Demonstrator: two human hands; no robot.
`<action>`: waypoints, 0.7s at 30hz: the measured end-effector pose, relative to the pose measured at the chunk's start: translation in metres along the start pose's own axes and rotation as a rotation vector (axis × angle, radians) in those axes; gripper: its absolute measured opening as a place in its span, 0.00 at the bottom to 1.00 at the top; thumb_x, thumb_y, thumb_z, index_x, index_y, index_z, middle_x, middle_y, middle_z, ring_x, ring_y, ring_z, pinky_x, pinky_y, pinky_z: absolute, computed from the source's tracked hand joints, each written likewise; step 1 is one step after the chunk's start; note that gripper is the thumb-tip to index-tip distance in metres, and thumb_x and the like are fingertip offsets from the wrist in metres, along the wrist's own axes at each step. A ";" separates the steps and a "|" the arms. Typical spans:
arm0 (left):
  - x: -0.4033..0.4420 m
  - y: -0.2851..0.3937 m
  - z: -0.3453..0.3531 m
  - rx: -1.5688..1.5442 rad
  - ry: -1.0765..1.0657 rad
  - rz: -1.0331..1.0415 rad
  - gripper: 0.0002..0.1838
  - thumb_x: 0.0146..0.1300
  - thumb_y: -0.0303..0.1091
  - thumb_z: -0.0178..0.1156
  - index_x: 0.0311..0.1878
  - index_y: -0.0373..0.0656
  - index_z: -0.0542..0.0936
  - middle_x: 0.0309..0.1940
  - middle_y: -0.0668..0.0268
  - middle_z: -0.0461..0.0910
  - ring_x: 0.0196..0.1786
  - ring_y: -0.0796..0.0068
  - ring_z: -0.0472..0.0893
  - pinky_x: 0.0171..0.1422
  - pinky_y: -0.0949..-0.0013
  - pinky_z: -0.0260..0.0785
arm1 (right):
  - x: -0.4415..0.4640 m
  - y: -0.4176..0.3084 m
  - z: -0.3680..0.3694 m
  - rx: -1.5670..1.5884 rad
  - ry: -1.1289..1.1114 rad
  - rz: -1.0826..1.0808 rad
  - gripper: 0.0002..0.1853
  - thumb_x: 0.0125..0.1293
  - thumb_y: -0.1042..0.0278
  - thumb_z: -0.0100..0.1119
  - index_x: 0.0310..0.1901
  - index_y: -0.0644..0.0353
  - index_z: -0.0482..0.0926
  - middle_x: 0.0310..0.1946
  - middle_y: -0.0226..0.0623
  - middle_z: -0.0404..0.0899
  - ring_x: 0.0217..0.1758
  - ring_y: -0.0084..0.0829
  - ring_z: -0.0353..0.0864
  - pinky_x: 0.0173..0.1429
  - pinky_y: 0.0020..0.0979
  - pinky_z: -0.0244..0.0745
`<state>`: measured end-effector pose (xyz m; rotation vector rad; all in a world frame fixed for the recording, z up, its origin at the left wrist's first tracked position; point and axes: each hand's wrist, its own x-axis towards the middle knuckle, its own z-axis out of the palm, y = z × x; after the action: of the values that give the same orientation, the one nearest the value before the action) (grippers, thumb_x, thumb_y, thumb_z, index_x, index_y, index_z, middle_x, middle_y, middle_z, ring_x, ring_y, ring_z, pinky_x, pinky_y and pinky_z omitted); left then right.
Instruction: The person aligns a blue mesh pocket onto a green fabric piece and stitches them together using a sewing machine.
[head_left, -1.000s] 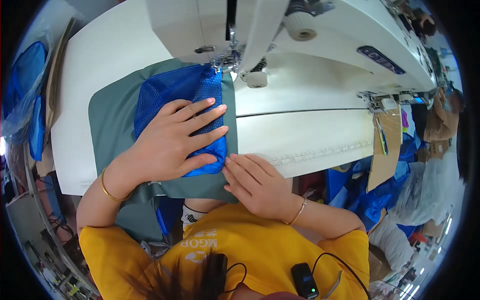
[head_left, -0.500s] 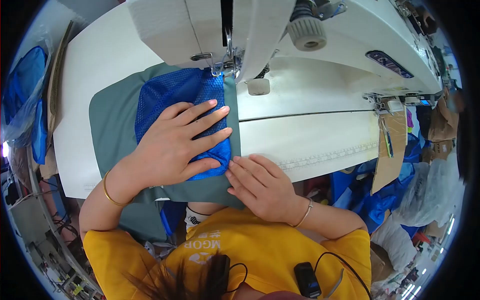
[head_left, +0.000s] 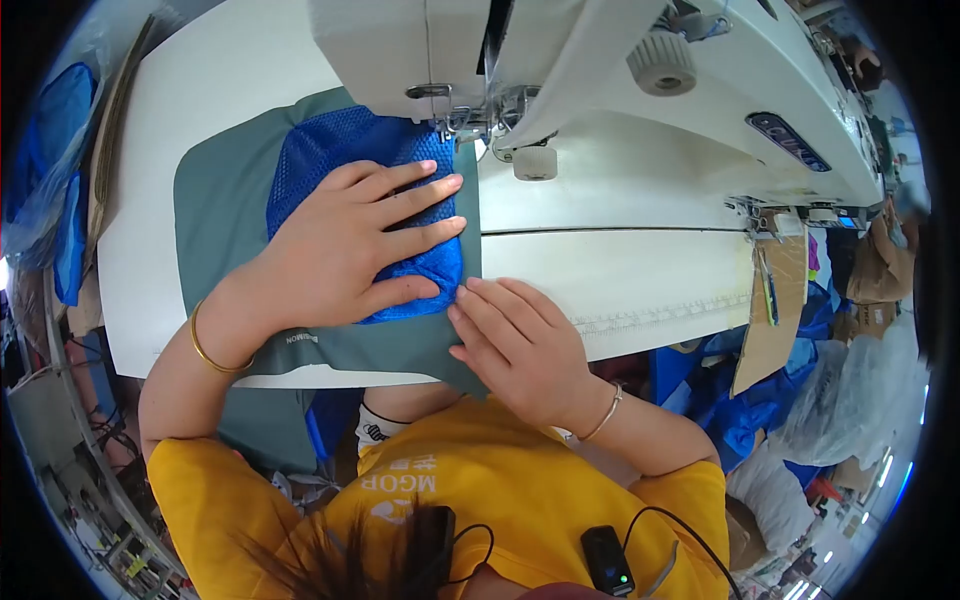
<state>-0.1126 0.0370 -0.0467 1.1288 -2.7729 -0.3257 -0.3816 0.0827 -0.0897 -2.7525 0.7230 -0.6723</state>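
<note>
A grey-green fabric piece point(head_left: 225, 220) lies on the white sewing table with a blue mesh piece point(head_left: 330, 140) on top of it. The mesh's upper right corner sits at the presser foot point(head_left: 447, 132) of the sewing machine. My left hand point(head_left: 345, 245) rests flat on the mesh, fingers spread toward its right edge. Beside the mesh's lower right corner, my right hand point(head_left: 525, 350) lies over the grey-green fabric's edge. Its fingers are stretched out and close together, tips touching the fabric. Small lettering shows on the fabric below my left wrist.
The white machine head point(head_left: 400, 60) overhangs the work from above. A ruler scale point(head_left: 650, 315) runs along the table's front right. A cardboard piece point(head_left: 770, 330) hangs at the right edge near blue material and clear plastic bags point(head_left: 850, 390). More blue material point(head_left: 60, 150) is at far left.
The fabric, the mesh and both my hands sit slightly higher in view, nearer the machine head. The view itself has shifted a little, and the lettering on the fabric is now uncovered.
</note>
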 end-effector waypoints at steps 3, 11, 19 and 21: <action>0.004 -0.005 0.001 0.025 0.028 -0.005 0.31 0.70 0.55 0.65 0.72 0.52 0.80 0.79 0.60 0.72 0.80 0.54 0.68 0.80 0.50 0.59 | 0.005 0.004 -0.001 -0.004 0.002 0.014 0.20 0.68 0.64 0.68 0.56 0.70 0.85 0.62 0.50 0.82 0.69 0.45 0.80 0.75 0.46 0.73; 0.016 -0.011 0.002 0.087 0.083 -0.015 0.30 0.70 0.53 0.66 0.71 0.50 0.81 0.76 0.58 0.74 0.78 0.51 0.69 0.80 0.48 0.59 | 0.014 0.017 -0.002 -0.085 0.014 0.042 0.20 0.69 0.65 0.66 0.57 0.71 0.84 0.64 0.49 0.81 0.71 0.44 0.78 0.77 0.46 0.71; -0.002 0.048 0.005 0.259 0.184 0.153 0.25 0.57 0.30 0.68 0.57 0.28 0.83 0.61 0.49 0.82 0.62 0.49 0.83 0.67 0.50 0.78 | 0.010 0.015 0.002 -0.076 0.037 0.027 0.21 0.66 0.66 0.65 0.55 0.74 0.84 0.63 0.54 0.82 0.71 0.47 0.78 0.78 0.45 0.71; -0.003 0.051 0.009 0.302 0.160 0.115 0.23 0.57 0.28 0.67 0.56 0.27 0.83 0.61 0.49 0.82 0.63 0.50 0.83 0.67 0.51 0.78 | 0.009 0.016 0.004 -0.080 0.055 0.029 0.21 0.66 0.66 0.65 0.55 0.74 0.84 0.62 0.54 0.83 0.71 0.47 0.79 0.78 0.44 0.71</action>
<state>-0.1462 0.0757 -0.0428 0.9949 -2.7886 0.1941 -0.3792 0.0650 -0.0949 -2.7994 0.8177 -0.7312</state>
